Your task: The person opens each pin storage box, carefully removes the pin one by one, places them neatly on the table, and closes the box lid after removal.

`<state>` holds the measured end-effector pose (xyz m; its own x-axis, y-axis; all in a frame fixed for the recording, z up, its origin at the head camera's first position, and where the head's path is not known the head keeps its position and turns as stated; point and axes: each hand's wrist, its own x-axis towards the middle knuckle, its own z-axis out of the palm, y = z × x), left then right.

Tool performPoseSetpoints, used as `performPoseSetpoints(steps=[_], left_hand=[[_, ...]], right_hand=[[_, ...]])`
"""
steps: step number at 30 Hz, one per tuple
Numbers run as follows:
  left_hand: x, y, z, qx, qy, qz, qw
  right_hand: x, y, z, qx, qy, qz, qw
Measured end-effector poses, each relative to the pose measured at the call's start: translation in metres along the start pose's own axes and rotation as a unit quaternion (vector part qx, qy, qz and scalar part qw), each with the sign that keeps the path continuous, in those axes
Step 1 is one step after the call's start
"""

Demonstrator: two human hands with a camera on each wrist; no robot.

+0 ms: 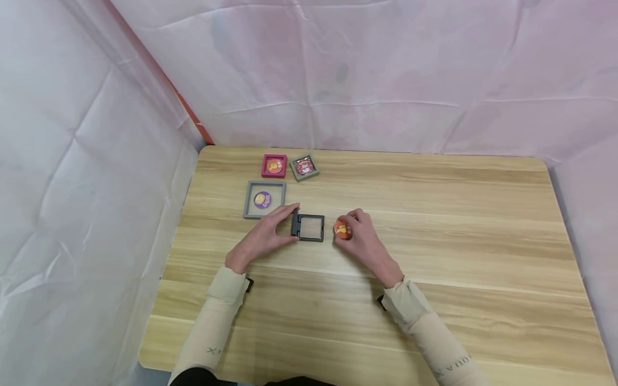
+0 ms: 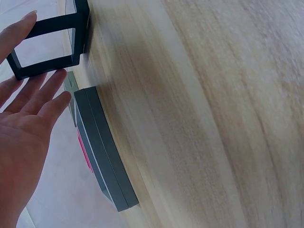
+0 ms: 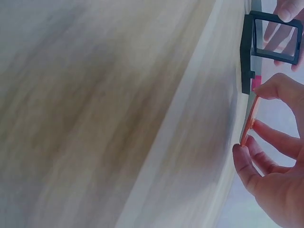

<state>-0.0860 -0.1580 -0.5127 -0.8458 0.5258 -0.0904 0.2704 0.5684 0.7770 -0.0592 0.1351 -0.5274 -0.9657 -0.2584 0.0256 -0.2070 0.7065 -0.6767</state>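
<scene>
Right grip [image 1: 359,236] pinched an orange badge [image 1: 342,229] beside the empty black frame [image 1: 311,227], steadied by the flat-fingered left hand [image 1: 267,236]; three framed badges lay done.

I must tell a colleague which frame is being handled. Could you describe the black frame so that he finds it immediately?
On the wooden table, look between the two hands. The black frame lies flat there, the left hand touching its left side. Unlike the grey frame and the pink frame behind it, it holds no badge.
</scene>
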Motion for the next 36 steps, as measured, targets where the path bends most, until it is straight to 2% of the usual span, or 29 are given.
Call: performPoseSetpoints(steps=[7, 19, 26, 36], left_hand=[[-0.001, -0.001, 0.000, 0.000, 0.000, 0.007, 1.0000], [-0.003, 0.001, -0.002, 0.002, 0.000, 0.006, 1.0000], [-0.002, 0.000, -0.001, 0.007, 0.001, 0.008, 0.9999], [-0.003, -0.001, -0.002, 0.007, 0.002, 0.004, 1.0000]], right_hand=[[-0.006, 0.005, -0.006, -0.011, 0.010, 0.018, 1.000], [-0.015, 0.015, -0.019, -0.011, 0.001, 0.055, 0.998], [-0.019, 0.023, -0.026, -0.010, 0.026, 0.054, 0.998], [-0.027, 0.036, -0.033, -0.016, 0.028, 0.069, 0.997]])
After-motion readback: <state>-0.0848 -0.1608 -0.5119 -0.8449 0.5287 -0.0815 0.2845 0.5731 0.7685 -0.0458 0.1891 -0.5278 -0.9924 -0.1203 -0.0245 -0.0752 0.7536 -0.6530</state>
